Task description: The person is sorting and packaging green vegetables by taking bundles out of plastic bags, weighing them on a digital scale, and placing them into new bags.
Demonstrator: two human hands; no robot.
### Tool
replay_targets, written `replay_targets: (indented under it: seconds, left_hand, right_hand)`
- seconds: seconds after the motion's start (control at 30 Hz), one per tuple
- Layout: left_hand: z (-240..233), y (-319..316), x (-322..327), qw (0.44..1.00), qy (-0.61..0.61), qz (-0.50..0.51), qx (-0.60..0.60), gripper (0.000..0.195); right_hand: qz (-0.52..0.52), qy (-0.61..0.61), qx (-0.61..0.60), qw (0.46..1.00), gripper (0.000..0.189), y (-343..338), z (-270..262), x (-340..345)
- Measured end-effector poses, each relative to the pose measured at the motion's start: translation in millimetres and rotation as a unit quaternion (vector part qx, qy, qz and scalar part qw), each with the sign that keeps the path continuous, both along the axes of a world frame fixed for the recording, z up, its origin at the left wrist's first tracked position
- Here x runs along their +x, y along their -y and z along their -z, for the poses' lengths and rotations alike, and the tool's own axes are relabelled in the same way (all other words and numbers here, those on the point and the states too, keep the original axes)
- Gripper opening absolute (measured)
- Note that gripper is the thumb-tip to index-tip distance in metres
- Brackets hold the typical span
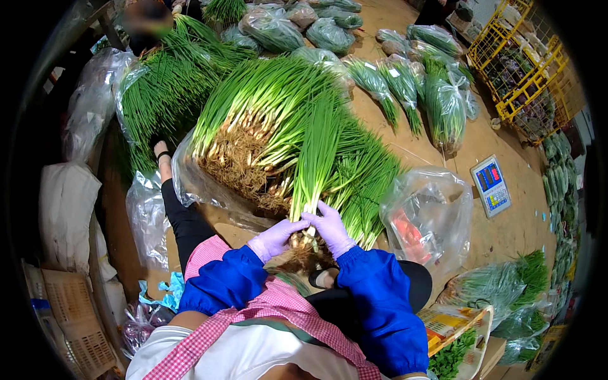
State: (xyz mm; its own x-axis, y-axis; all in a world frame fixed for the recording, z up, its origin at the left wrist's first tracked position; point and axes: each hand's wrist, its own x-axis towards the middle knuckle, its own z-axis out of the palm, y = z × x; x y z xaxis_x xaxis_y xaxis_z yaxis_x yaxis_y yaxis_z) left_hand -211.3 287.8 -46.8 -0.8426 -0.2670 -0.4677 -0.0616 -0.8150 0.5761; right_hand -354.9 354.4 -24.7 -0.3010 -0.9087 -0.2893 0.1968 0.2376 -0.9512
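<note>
Both my hands wear pale purple gloves. My left hand (274,241) and my right hand (331,229) grip a bunch of green onions (317,147) from either side, just above its bulbs and roots. Its leaves point away from me. Beyond it, a large heap of green onions (266,102) with brown, soil-covered roots (232,161) lies on clear plastic. More green onions (363,175) lie to the right, partly behind the held bunch. Loose roots (299,261) lie below my hands, partly hidden by them.
At right are an open clear plastic bag (427,213) with something red inside and a digital scale (491,186). Bagged green onions (444,107) lie farther off, near a yellow wire cage (522,76). Another person (148,23) is at the upper left. A plastic crate (78,318) stands at lower left.
</note>
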Motion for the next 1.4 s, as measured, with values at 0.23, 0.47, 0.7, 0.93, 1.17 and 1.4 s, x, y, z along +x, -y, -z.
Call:
replay_targets:
  seconds: [0.23,0.47,0.7,0.93,1.17,1.4]
  left_hand:
    - [-2.5,-4.7,4.1,0.979,0.07,-0.071,-0.18,0.028]
    - [-2.8,-18.6,7.0,0.935,0.172,-0.107,-0.29,0.035]
    - [1.6,-13.8,9.8,0.885,0.157,-0.153,-0.41,0.035]
    - [27.7,20.4,27.7,0.935,0.158,-0.214,-0.234,0.027]
    - [-16.3,31.3,37.5,0.975,0.038,-0.176,-0.131,0.027]
    - [-26.3,43.1,40.3,0.973,-0.002,-0.175,-0.151,0.032]
  right_hand:
    - [0.1,-0.491,0.07,0.863,0.084,-0.1,-7.5,9.9]
    - [-0.094,-0.663,-0.022,0.743,0.035,5.2,-29.7,18.4]
    - [-0.143,-0.498,0.006,0.855,0.011,5.5,-21.6,26.4]
    - [-0.11,0.19,-0.032,0.975,0.01,-8.3,-102.0,2.1]
    - [0.34,-0.022,-0.301,0.891,0.01,-48.7,-127.3,-119.5]
    - [0.381,-0.06,-0.285,0.878,0.009,-86.6,-131.5,-154.7]
